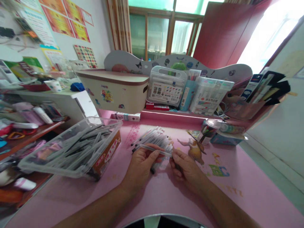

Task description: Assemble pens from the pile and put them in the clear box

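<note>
Where the head camera looks down at the middle of the frame, a slim, pale pen point(167, 154) lies across the gap between the two hands, just above the pink desk point(152, 198). The left hand point(141, 161), left of centre, pinches the pen's shaft between thumb and fingers. The right hand point(186, 163), right of centre, has its thumb and fingertips closed at the pen's right end. Neither hand is nearer, since both touch it: the left along the shaft, the right at one end. Something dark shows under the curled right fingers; I cannot tell what it is.

The pen's long axis runs nearly level from left to right, its left end a little higher in the frame and reaching past the left thumb, its right end pointing into the right fingertips. Which end is the writing tip I cannot make out.

Just beyond the hands, at the centre of the frame, a loose pile of similar pens point(154, 136) lies on the desk, many with dark ends toward the left. At the left of the frame, a see-through plastic box point(53, 171) holds many greyish pens point(89, 141). Toward the right, a can point(212, 124) stands well apart from the hands.
</note>
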Action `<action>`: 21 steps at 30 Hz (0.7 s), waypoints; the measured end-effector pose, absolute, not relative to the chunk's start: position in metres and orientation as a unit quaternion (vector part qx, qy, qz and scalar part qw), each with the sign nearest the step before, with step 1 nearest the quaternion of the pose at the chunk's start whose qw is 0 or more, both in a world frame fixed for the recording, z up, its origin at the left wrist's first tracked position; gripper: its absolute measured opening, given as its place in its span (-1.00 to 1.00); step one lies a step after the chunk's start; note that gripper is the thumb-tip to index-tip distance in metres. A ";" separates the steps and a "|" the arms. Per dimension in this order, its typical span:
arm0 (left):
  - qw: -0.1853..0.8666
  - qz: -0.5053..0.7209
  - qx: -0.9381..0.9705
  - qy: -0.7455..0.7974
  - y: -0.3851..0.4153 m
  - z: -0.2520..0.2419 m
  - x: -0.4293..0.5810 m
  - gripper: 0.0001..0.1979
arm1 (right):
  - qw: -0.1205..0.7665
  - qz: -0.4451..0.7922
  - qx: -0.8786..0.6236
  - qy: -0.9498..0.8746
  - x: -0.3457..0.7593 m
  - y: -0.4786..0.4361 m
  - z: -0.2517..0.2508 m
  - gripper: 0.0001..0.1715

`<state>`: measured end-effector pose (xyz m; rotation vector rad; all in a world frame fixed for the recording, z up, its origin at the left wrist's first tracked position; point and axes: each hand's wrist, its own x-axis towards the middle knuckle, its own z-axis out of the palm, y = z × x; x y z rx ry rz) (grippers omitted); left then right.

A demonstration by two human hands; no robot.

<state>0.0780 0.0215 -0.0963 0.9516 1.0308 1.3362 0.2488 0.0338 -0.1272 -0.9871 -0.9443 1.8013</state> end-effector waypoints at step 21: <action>0.495 0.733 0.314 0.344 0.037 -0.094 0.059 -0.85 | 0.367 0.790 -0.367 -0.326 0.257 0.037 -0.123 -0.63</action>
